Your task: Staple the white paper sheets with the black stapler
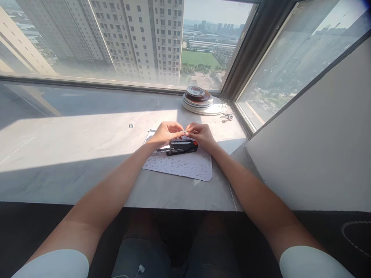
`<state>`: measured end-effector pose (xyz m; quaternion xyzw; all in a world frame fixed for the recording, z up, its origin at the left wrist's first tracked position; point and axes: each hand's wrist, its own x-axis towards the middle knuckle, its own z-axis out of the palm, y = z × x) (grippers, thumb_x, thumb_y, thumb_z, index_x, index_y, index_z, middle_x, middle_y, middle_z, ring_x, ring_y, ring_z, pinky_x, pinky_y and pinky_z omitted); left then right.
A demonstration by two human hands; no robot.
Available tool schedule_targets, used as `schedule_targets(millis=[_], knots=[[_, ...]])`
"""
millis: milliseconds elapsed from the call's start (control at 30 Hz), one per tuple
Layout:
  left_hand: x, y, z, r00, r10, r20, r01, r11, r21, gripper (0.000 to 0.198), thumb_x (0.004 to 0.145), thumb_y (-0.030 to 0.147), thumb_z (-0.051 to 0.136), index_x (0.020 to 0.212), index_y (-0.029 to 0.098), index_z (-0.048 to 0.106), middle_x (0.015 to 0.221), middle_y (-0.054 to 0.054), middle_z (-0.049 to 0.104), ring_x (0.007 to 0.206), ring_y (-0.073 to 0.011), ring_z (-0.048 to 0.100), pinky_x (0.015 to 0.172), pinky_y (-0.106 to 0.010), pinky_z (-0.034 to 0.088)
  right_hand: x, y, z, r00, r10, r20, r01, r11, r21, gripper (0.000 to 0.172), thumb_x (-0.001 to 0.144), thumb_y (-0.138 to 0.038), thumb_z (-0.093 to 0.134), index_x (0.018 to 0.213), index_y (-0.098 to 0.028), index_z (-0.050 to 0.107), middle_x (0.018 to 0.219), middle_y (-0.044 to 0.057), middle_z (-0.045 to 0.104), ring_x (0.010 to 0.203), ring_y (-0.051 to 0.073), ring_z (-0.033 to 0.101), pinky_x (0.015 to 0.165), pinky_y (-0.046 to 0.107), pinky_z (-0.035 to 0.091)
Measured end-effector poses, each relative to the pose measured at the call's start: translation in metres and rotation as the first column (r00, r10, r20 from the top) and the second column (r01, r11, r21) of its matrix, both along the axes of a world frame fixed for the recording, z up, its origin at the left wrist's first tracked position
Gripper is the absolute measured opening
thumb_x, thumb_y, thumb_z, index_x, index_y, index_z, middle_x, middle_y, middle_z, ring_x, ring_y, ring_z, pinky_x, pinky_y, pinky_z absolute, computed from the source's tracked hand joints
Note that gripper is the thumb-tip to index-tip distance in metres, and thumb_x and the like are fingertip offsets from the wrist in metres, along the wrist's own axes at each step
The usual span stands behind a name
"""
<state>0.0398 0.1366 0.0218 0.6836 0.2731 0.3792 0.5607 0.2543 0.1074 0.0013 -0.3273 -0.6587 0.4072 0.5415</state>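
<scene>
My left hand (pixel 168 132) and my right hand (pixel 199 134) meet fingertip to fingertip above the papers. Between them they pinch a small greyish piece (pixel 183 132), too small to identify. Just below the hands, a black stapler (pixel 182 146) with a red-orange part at its right end lies on the paper. Its metal staple channel shows at the left, opened away from the body. The white sheets (pixel 179 168) with rows of handwriting lie flat under the stapler and hands.
A stack of plates (pixel 197 102) stands in the window corner, with keys (pixel 228 117) beside it. A small metallic piece (pixel 131 126) lies left on the marble sill (pixel 87 143). A white wall (pixel 315 146) closes off the right side.
</scene>
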Motion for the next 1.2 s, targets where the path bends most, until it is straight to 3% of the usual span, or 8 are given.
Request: schedule_targets(millis=[267, 633, 800, 1033, 1100, 1200], knots=[[-0.001, 0.0, -0.001, 1.0, -0.003, 0.005, 0.003, 1.0, 0.012, 0.037, 0.073, 0.044, 0.092, 0.091, 0.015, 0.078, 0.085, -0.009, 0.077, 0.078, -0.0194, 0.073, 0.069, -0.032, 0.056, 0.0, -0.001, 0.002, 0.997, -0.048, 0.057, 0.05, 0.999, -0.02, 0.036, 0.072, -0.056, 0.092, 0.075, -0.023, 0.077, 0.086, 0.004, 0.069, 0.083, 0.019, 0.061, 0.074, 0.036, 0.049], [-0.001, 0.005, -0.005, 0.994, -0.097, -0.056, 0.097, 0.995, -0.001, 0.036, 0.079, 0.046, 0.085, 0.093, 0.016, 0.07, 0.09, -0.006, 0.073, 0.085, -0.0181, 0.069, 0.075, -0.03, 0.05, -0.002, -0.007, 0.009, 0.998, 0.022, 0.062, -0.017, 0.996, -0.084, 0.042, 0.074, -0.06, 0.089, 0.08, -0.022, 0.073, 0.089, 0.004, 0.071, 0.085, 0.018, 0.063, 0.078, 0.034, 0.05], [-0.002, 0.008, -0.008, 0.992, -0.11, -0.059, 0.11, 0.994, -0.011, 0.035, 0.086, 0.049, 0.081, 0.096, 0.019, 0.065, 0.089, -0.005, 0.071, 0.069, -0.0128, 0.061, 0.062, -0.027, 0.044, -0.001, -0.002, 0.003, 0.999, -0.033, 0.03, 0.036, 0.992, -0.119, 0.046, 0.071, -0.059, 0.091, 0.09, -0.022, 0.072, 0.09, 0.002, 0.07, 0.074, 0.014, 0.057, 0.067, 0.029, 0.045], [-0.003, 0.009, -0.002, 0.999, -0.034, 0.034, 0.037, 0.994, -0.104, 0.036, 0.092, 0.053, 0.075, 0.098, 0.02, 0.065, 0.089, -0.007, 0.07, 0.062, -0.0123, 0.059, 0.05, -0.026, 0.04, -0.002, -0.001, 0.001, 0.996, -0.075, 0.044, 0.083, 0.975, -0.204, 0.045, 0.085, -0.065, 0.078, 0.09, -0.021, 0.071, 0.084, 0.001, 0.066, 0.062, 0.01, 0.046, 0.052, 0.026, 0.033], [-0.004, 0.011, 0.001, 0.992, 0.01, 0.123, 0.009, 0.989, -0.15, 0.03, 0.09, 0.045, 0.077, 0.096, 0.018, 0.065, 0.098, -0.01, 0.073, 0.068, -0.0131, 0.062, 0.053, -0.026, 0.045, -0.002, -0.002, 0.003, 0.995, -0.079, 0.054, 0.088, 0.975, -0.205, 0.045, 0.086, -0.066, 0.076, 0.09, -0.021, 0.071, 0.085, 0.002, 0.067, 0.062, 0.01, 0.046, 0.052, 0.026, 0.033], [-0.009, 0.017, 0.003, 0.945, 0.154, 0.287, -0.086, 0.968, -0.238, 0.018, 0.087, 0.029, 0.078, 0.092, 0.016, 0.066, 0.106, -0.01, 0.074, 0.082, -0.013, 0.067, 0.071, -0.026, 0.056, -0.003, -0.005, 0.006, 0.992, -0.084, 0.092, 0.101, 0.975, -0.199, 0.045, 0.088, -0.066, 0.074, 0.089, -0.021, 0.07, 0.086, 0.003, 0.067, 0.063, 0.011, 0.047, 0.053, 0.026, 0.035]])
